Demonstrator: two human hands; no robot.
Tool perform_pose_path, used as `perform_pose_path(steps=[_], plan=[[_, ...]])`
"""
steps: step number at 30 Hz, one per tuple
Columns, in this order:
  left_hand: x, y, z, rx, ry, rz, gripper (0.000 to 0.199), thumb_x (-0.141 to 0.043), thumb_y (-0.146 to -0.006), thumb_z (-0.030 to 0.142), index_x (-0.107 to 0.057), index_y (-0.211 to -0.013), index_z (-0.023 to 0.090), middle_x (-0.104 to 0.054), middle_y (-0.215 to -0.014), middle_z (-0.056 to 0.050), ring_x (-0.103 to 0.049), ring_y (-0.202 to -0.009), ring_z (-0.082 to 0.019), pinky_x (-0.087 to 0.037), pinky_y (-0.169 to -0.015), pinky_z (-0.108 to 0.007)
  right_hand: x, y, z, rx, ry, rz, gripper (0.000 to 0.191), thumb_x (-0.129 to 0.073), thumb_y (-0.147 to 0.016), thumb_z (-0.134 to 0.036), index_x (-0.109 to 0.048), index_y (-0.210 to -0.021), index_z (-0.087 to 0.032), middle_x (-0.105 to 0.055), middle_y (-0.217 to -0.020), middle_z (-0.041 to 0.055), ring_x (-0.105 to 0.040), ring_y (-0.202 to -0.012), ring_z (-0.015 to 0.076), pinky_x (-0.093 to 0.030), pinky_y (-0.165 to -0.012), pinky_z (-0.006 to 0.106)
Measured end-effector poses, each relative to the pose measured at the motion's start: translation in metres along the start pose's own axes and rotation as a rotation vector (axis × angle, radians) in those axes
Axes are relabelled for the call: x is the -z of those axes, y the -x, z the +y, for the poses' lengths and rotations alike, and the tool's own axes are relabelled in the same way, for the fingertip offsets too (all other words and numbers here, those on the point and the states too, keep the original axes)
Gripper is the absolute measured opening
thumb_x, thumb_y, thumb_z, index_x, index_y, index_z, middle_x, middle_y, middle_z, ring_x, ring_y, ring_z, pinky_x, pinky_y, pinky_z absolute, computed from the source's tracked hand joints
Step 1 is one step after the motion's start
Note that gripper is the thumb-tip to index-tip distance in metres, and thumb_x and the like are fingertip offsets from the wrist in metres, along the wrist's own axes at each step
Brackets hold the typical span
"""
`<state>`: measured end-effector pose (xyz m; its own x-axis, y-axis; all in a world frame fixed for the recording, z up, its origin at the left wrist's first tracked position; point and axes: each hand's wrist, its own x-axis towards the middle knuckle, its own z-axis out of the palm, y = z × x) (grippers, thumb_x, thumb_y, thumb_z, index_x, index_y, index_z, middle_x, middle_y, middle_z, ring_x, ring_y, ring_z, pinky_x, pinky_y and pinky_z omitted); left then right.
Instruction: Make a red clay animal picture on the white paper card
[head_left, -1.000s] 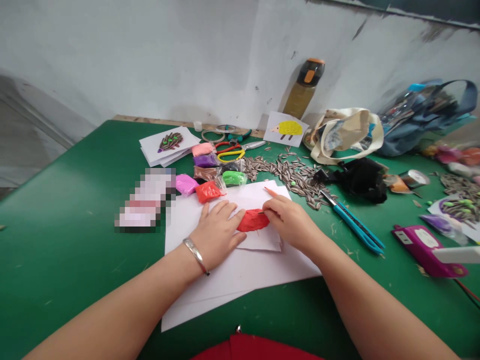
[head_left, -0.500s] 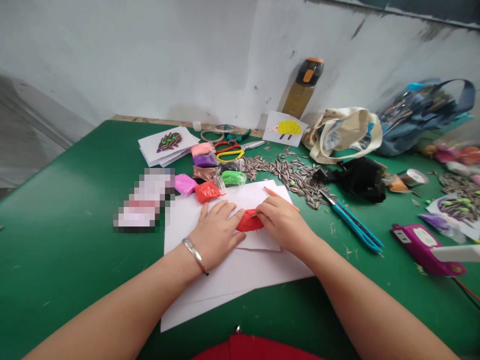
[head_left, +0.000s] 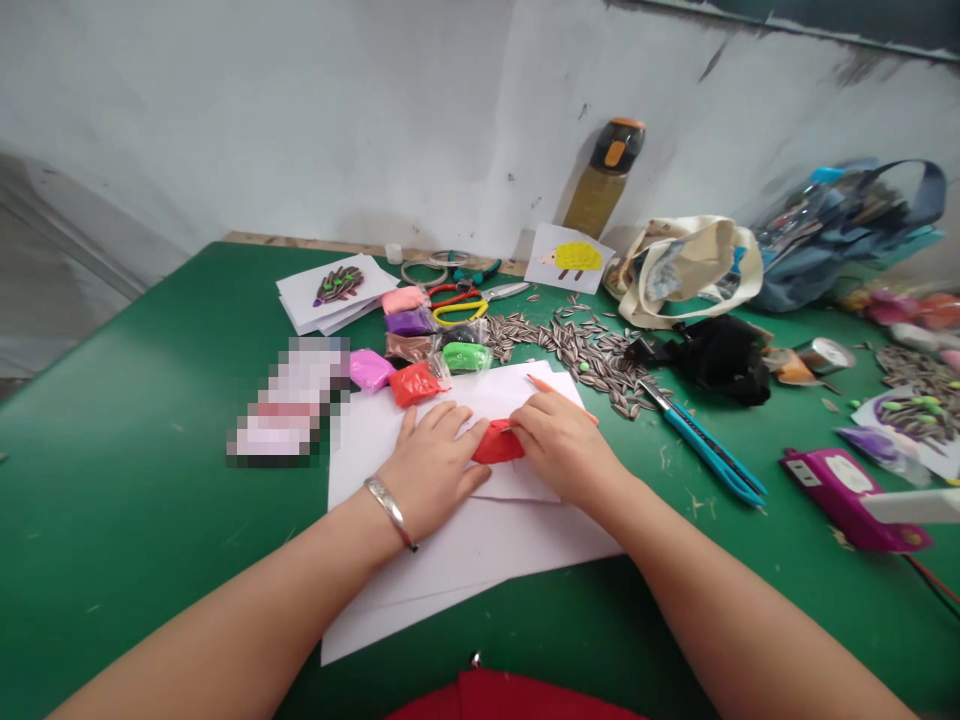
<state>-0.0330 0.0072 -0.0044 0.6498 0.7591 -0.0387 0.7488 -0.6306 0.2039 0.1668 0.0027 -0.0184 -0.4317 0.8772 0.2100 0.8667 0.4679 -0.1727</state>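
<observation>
The person leans over the green counter (head_left: 135,400) with both bare hands on a stack of white paper sheets (head_left: 465,545) that lies near the counter's near edge. The left hand (head_left: 435,465) lies flat, its grip released, fingers spread on the top sheet and their tips touching the left side of a flattened patch of red clay (head_left: 497,444). A silver bangle (head_left: 390,512) circles that wrist. The right hand (head_left: 566,445) comes in from the other side with its grip clenched on an orange pencil (head_left: 559,392), whose long end sticks out past the knuckles toward the far edge; the thumb and forefinger press against the right side of the red clay. The clay itself sits on a smaller white sheet on top of the stack, squeezed between the two hands. Just beyond the paper, small bags of coloured clay (head_left: 420,350) lie in a cluster, with yellow-handled scissors (head_left: 461,310) behind them. A heap of striped sunflower seeds (head_left: 577,350) spreads toward the far edge, a blue utility knife (head_left: 709,445) lies to the right of the paper, and a card with a yellow hedgehog (head_left: 571,258) leans at the far edge by the wall.
</observation>
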Motion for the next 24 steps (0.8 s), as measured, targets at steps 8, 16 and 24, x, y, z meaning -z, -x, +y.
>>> perform_pose_path(steps=[8, 16, 24], plan=[[0.000, 0.000, 0.000, -0.006, 0.000, 0.017, 0.042, -0.054, -0.090, 0.036, -0.050, -0.128, 0.020, -0.051, -0.131, -0.012, -0.043, -0.120, -0.030, -0.033, -0.100, -0.050, 0.004, 0.001, 0.002, 0.041, -0.005, -0.006, 0.022, -0.046, -0.088, -0.009, -0.064, -0.078, -0.018, -0.057, -0.073, 0.0042, -0.056, -0.074, 0.0177, -0.045, -0.091, 0.040], [-0.001, 0.000, -0.002, -0.011, 0.003, 0.019, 0.043, -0.055, -0.089, 0.037, -0.050, -0.128, 0.019, -0.050, -0.131, -0.013, -0.043, -0.120, -0.031, -0.033, -0.100, -0.051, 0.006, 0.008, 0.006, 0.095, -0.003, -0.016, 0.021, -0.047, -0.088, -0.009, -0.064, -0.083, -0.018, -0.056, -0.074, 0.0037, -0.055, -0.075, 0.0174, -0.045, -0.091, 0.041], [-0.004, 0.001, -0.002, -0.020, 0.004, 0.047, 0.042, -0.053, -0.090, 0.037, -0.051, -0.128, 0.019, -0.051, -0.131, -0.013, -0.043, -0.119, -0.031, -0.033, -0.100, -0.051, 0.013, 0.010, 0.006, 0.111, 0.027, -0.061, 0.020, -0.047, -0.087, -0.009, -0.063, -0.078, -0.018, -0.054, -0.071, 0.0024, -0.055, -0.071, 0.0165, -0.045, -0.096, 0.043]])
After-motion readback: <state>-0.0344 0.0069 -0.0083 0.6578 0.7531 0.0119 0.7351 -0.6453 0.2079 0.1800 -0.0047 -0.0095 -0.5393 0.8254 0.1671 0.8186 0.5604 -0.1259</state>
